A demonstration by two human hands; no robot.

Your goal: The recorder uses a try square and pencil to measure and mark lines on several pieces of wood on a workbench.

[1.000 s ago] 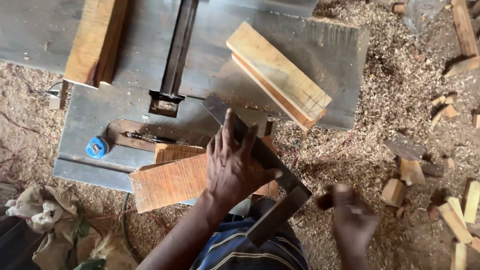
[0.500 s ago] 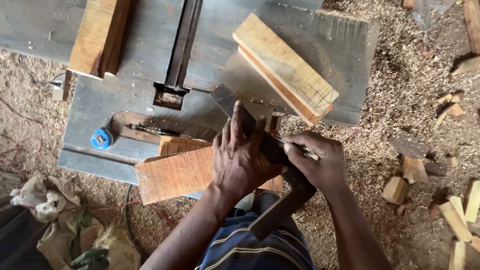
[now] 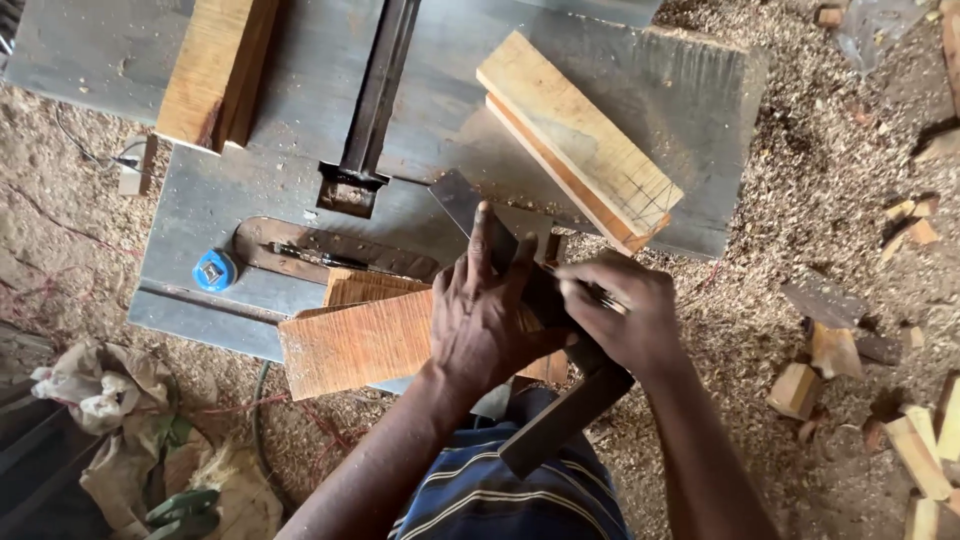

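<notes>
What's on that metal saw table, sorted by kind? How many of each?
Wooden pieces: 3, namely a plank at the far left, a stacked block at the right, and the reddish board under the left hand
Blue tape measure: 1
Try square: 1, held flat by the left hand
Marking tool in the right hand: 1
Total: 6

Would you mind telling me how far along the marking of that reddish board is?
Done: the try square lies across the reddish board, pinned flat by the left hand. In hand: the right hand holds a pencil against the square's blade. Left: no finished line shows on the board, and the hands hide the spot.
</notes>
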